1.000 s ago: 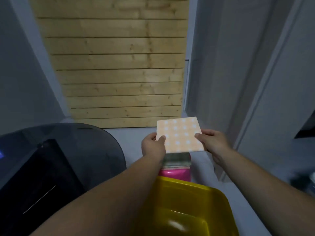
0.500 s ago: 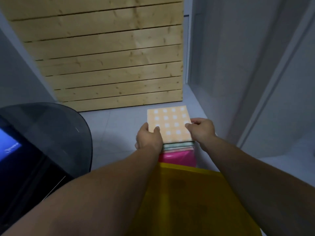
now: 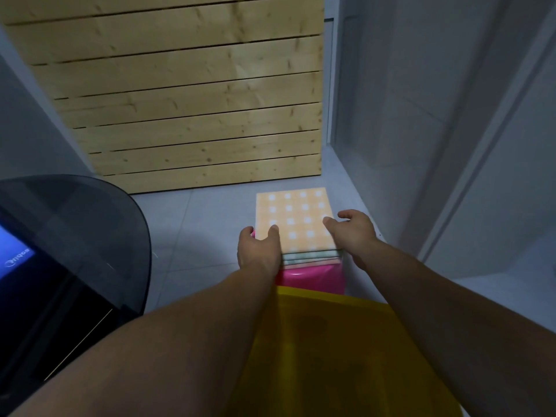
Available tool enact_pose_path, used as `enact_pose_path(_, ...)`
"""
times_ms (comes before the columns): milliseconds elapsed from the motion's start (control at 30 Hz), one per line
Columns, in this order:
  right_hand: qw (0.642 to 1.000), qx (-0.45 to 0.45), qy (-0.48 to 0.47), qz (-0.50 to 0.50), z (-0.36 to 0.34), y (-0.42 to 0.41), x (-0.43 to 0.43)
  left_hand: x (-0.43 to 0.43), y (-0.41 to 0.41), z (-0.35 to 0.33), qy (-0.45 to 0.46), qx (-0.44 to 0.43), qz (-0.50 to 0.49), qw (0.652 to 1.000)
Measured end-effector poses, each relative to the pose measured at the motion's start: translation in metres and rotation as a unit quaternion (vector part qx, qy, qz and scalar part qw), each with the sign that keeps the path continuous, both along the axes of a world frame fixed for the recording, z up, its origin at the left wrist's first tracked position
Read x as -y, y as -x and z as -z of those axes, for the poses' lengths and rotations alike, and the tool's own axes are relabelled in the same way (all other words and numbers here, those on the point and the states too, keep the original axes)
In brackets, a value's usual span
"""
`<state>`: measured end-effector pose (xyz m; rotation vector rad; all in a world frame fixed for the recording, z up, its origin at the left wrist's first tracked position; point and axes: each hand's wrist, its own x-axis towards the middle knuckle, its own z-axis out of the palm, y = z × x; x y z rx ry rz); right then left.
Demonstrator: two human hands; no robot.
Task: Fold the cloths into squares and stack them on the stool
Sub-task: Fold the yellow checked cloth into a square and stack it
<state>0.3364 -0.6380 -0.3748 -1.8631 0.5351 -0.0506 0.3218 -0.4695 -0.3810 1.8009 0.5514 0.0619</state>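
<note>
**Both arms out, hands at the cloth's edges**

Your bare forearms reach forward side by side. Your left hand (image 3: pixel 258 251) pinches the near left edge of the folded orange checked cloth (image 3: pixel 296 215), thumb on top. Your right hand (image 3: pixel 353 233) sits at its right edge, thumb touching, fingers loosely curled.

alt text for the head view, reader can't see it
A folded orange checked cloth lies on a stack of folded cloths atop a pink stool. The left hand grips its left edge; the right hand is open at its right edge.
</note>
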Motion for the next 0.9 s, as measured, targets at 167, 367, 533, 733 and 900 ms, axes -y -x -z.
enact_pose_path(167,0.999,-0.031,-0.007,-0.013,0.004,-0.005,0.001,-0.003,-0.010,-0.002,-0.011,-0.046,-0.002,0.999)
enact_pose_path(367,0.998,-0.063,-0.001,-0.020,0.002,-0.007,0.001,-0.001,-0.022,-0.006,-0.015,-0.091,-0.006,0.996)
enact_pose_path(533,0.999,-0.045,-0.025,-0.014,0.002,-0.008,0.003,0.001,-0.025,-0.007,0.018,-0.084,-0.027,0.996)
enact_pose_path(733,0.999,-0.013,-0.038,0.022,-0.004,0.001,0.004,0.004,-0.015,-0.012,0.035,-0.036,-0.013,0.999)
enact_pose_path(900,0.995,0.021,-0.085,0.051,-0.023,0.019,0.008,0.009,0.005,-0.033,0.056,0.018,-0.019,0.998)
